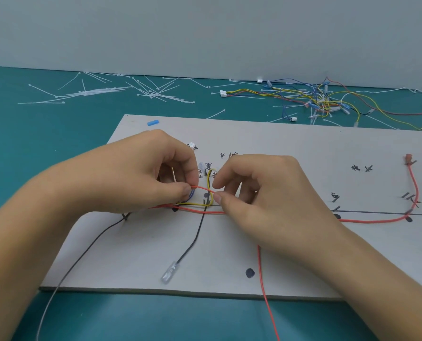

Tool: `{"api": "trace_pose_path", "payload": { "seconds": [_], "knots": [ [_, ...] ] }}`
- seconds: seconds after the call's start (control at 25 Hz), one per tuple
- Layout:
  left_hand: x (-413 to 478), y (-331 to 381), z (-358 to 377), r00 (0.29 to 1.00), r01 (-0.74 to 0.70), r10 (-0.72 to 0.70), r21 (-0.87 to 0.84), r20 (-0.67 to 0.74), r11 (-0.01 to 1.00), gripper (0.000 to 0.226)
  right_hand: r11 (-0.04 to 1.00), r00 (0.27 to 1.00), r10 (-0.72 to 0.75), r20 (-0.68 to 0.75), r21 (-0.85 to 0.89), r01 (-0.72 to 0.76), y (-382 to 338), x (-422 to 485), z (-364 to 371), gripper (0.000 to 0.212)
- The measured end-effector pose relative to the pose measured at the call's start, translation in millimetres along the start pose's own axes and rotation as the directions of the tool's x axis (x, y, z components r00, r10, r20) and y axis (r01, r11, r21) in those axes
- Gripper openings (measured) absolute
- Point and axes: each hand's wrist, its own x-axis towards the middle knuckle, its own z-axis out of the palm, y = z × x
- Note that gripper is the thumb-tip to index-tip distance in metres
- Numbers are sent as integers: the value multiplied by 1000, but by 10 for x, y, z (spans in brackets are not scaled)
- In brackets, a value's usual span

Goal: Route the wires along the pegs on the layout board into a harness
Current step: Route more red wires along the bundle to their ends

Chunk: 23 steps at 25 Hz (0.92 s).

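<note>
A grey layout board (291,148) lies on the teal mat, marked with black lines, dots and handwritten labels. My left hand (141,171) pinches a red wire (372,220) together with blue strands near the board's middle. My right hand (259,190) pinches the same red wire a short way to the right. A yellow wire (209,185) loops between the two hands around a small peg. The red wire runs right along the drawn line and turns up to a terminal (408,158). A black wire (192,242) drops toward me and ends in a clear terminal (170,272).
A tangle of loose coloured wires (315,99) lies at the back right by the wall. Scattered white cable ties (121,91) cover the back left. A small blue sleeve (153,122) sits on the board's far left corner. A second red wire (266,291) trails off the front edge.
</note>
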Motion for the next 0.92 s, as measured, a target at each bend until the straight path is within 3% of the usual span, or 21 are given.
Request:
{"api": "trace_pose_path", "payload": {
  "seconds": [0.32, 0.44, 0.64, 0.8, 0.92],
  "knots": [
    [-29, -15, -27, 1000, -25, 25, -42, 1, 999, 4, 1000, 1000, 1, 15, 2, -1, 10, 8, -31, 16],
    [-26, -33, -32, 1000, -30, 30, -57, -6, 998, 15, 1000, 1000, -7, 16, -12, 8, -1, 0, -31, 15],
    [-36, -32, -43, 991, -97, 86, -107, -98, 989, 7, 1000, 1000, 10, 7, 20, -10, -4, 0, -55, 12],
    [-31, -58, -45, 998, -51, 49, -44, -49, 998, 5, 1000, 999, 3, 35, 5, -3, -18, -2, -53, 14],
    [-21, -62, -50, 999, -27, 27, 9, -31, 1000, 16, 1000, 998, 1, 66, -8, -1, -33, -6, -57, 14]
  ]
}}
